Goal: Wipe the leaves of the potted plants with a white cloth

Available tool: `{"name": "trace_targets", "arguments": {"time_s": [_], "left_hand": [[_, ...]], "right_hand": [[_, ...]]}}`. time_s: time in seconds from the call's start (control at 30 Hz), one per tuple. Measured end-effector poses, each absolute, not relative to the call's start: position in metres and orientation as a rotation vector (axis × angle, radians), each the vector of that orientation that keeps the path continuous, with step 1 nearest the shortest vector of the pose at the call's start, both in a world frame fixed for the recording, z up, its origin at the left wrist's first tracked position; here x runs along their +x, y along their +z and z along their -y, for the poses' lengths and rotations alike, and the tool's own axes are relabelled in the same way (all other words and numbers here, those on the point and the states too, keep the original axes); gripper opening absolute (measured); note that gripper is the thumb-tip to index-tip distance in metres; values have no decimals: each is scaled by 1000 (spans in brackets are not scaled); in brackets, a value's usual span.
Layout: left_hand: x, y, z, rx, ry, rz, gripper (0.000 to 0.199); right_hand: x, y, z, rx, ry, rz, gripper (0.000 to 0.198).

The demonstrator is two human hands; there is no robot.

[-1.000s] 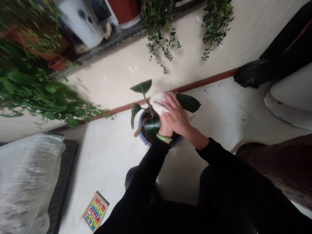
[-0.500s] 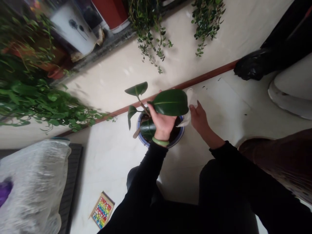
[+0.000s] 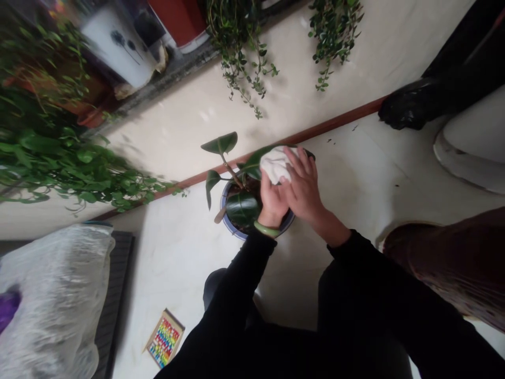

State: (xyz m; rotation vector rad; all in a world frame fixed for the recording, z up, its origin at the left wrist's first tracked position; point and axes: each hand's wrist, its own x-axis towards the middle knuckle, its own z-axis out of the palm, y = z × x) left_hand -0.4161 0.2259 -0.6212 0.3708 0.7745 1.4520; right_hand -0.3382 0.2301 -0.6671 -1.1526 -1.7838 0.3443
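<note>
A potted plant with large, dark green leaves stands on the floor in a blue-rimmed pot (image 3: 223, 213). My left hand (image 3: 272, 204), with a pale green bangle at the wrist, is under one large leaf (image 3: 252, 165) and supports it from below; most of its fingers are hidden. On top of that leaf lies a crumpled white cloth (image 3: 275, 163). My right hand (image 3: 305, 190) presses the cloth onto the leaf with its fingers bent over it. Another broad leaf (image 3: 241, 208) hangs over the soil left of my left wrist.
Trailing plants (image 3: 246, 58) hang from a ledge (image 3: 185, 68) above a red-brown skirting board (image 3: 339, 123). A toy abacus (image 3: 164, 339) lies on the floor at lower left, near a covered table (image 3: 59, 295). A brown vessel (image 3: 453, 258) and a black bag (image 3: 402, 105) are at right.
My right hand has moved left with the cloth, from the leaf's tip onto its upper face. My left hand stays under the leaf, shifted slightly right.
</note>
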Motion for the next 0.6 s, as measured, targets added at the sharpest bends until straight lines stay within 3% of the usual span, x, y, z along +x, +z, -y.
{"name": "trace_targets", "arguments": {"time_s": [0.23,0.47,0.6], "left_hand": [[-426,-625,-216,426,1333,-731,73],[-435,-620,-215,462,1334,-743,73],[-433,-617,-215,468,1336,-770,74]], "right_hand": [[-315,-698,-258,-1194,598,1442,64],[-306,-716,-261,-1308,1146,987,45],[-295,-698,-259,-1307,805,983,53]]}}
